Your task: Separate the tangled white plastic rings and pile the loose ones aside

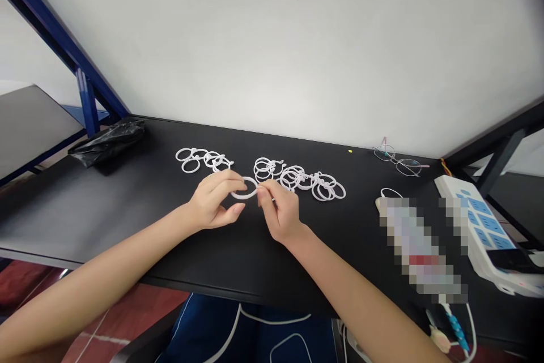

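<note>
Honestly, there's nothing readable here, no words, brands or numbers I can make out anywhere. The white power strip (pixel 480 221) with the blue sockets might carry some marking, but it's way too small to tell. The pixelated object (pixel 419 250) lying just beside it is blurred out, so any print on it can't be read either.

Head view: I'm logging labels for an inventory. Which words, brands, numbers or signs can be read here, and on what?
No text can be read.
On the power strip, any print is too small to read.
The object beside it is blurred out.
No print shows on the white ring held by the left hand and right hand, the loose rings, the black bag or the glasses.
</note>
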Demonstrator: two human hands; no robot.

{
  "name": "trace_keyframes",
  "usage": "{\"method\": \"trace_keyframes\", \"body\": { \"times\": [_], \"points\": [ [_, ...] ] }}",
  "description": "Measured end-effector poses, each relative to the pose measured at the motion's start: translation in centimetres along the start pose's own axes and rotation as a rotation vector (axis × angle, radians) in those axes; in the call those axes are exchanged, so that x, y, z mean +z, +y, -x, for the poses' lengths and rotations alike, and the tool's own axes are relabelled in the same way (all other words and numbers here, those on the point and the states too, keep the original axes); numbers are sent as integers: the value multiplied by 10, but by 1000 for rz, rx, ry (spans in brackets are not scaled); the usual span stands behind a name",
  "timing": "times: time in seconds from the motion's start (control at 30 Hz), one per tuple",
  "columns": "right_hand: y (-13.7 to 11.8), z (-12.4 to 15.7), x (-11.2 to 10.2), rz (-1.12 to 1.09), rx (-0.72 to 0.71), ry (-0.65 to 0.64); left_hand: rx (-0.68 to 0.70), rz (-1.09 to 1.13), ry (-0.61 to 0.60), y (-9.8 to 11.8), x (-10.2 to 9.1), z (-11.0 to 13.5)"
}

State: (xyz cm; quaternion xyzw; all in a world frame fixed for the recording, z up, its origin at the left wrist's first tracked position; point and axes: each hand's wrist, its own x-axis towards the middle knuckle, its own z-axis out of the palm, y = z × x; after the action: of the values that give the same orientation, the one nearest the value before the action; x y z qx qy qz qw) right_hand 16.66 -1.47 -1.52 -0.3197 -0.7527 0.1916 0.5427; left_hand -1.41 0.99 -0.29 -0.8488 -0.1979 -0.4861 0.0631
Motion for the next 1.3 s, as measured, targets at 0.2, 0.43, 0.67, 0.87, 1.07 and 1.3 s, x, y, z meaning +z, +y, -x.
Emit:
{"method": "trace_keyframes", "body": {
  "times": [0.2, 0.43, 0.67, 0.87, 1.07, 1.3],
  "points": [
    [-1, 1, 0, -19, -13, -26, -227, 127, -48, 0, -1, -2],
    [2, 2, 1, -25, 17, -58, -523, 438, -199, 9, 3, -5],
    [5, 2, 2, 45, -18, -67, -651, 560, -216, 11, 4, -3],
    [3, 0, 2, 81, -58, -34, -756, 658, -215, 11, 4, -1],
    [2, 1, 2, 27, -24, -79, -854, 784, -233, 11, 5, -4],
    [2, 1, 2, 77, -31, -75, -888, 880, -202, 10, 8, -1]
  ]
}}
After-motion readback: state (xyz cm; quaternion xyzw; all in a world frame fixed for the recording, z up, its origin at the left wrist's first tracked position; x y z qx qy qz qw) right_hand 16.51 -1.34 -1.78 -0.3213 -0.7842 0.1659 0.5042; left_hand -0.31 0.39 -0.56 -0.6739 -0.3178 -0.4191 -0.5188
